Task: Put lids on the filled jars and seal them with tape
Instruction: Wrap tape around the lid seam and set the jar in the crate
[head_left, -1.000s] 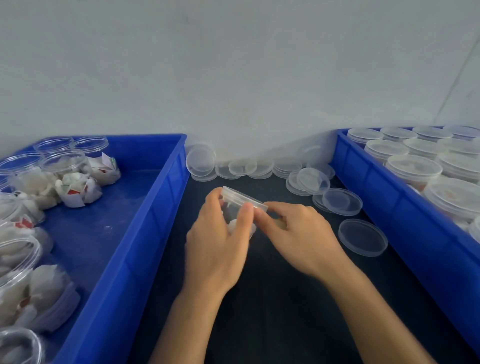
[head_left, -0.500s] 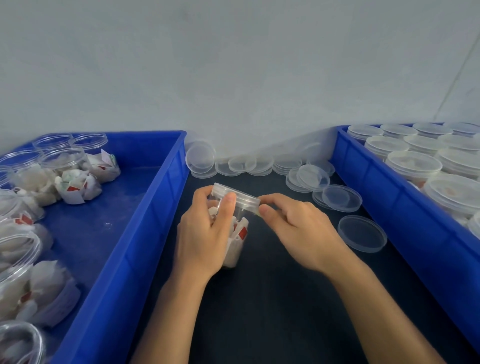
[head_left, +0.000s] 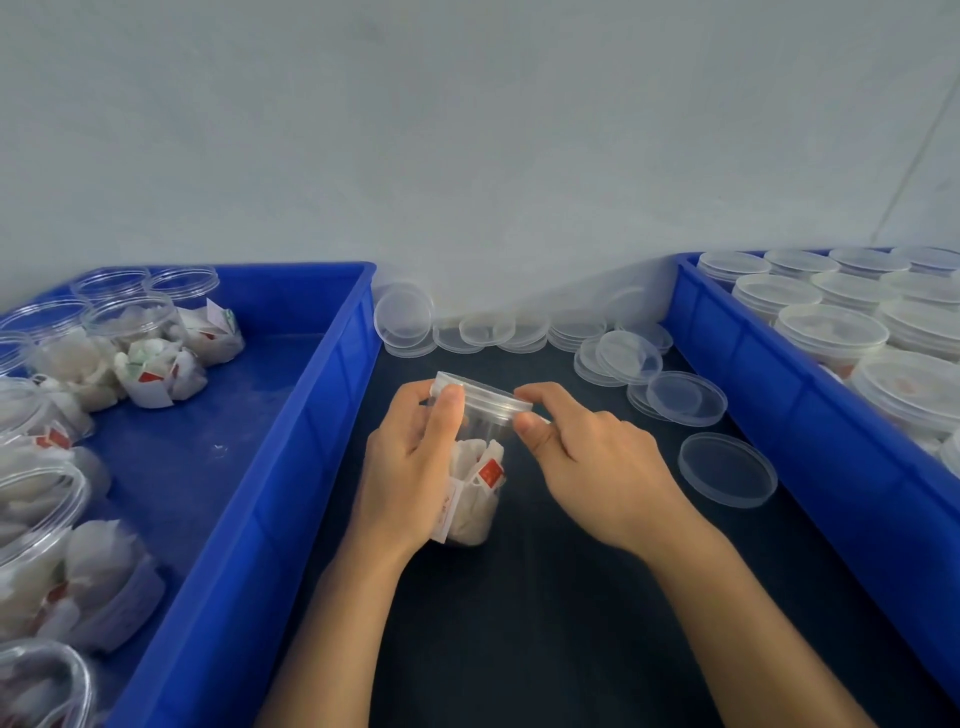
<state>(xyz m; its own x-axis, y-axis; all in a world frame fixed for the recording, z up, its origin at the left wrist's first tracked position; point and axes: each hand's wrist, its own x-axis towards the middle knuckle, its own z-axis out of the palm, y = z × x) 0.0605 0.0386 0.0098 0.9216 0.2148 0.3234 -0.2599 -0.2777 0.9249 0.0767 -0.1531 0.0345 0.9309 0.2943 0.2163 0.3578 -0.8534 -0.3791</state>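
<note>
A clear jar (head_left: 475, 478), filled with white packets bearing small red labels, is stood upright on the dark table (head_left: 545, 623) between two blue bins. A clear lid (head_left: 483, 396) is seated on its mouth. The jar is gripped by the left hand (head_left: 410, 467), whose fingers are curled round its upper wall, with the thumb laid against the lid's rim. The opposite edge of the lid is pinched by the right hand (head_left: 597, 462) between thumb and forefinger, the remaining fingers being curled behind.

Just right of the right hand's fingers a single loose lid (head_left: 727, 469) is laid flat on the table. Beyond the fingertips, toward the wall, more spare lids (head_left: 628, 357) are scattered and stacked, one being leaned against the left bin.

To the left of the left hand, the left bin (head_left: 291, 467) is seen, in which open jars (head_left: 130, 327) filled with the same packets are kept. To the right of the right hand, the right bin (head_left: 810, 415) is packed with lidded jars (head_left: 831, 332) set close together.
</note>
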